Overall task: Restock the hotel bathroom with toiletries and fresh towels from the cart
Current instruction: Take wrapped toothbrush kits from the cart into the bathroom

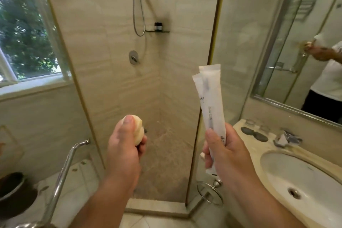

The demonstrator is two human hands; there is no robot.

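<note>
Both hands are up in front of the shower. The left hand [124, 151] is clenched around a round cream soap [138, 131], thumb pressed over its top. The right hand [227, 152] grasps two long white packets [212, 98] by their lower ends, and they stand upright and fan slightly apart. Off to the right, a sink [305, 177] is set into the marble worktop [259, 149], with a tap [287, 138] behind it. Inside the shower, a small dark bottle [157, 26] sits on the wall shelf [157, 31].
</note>
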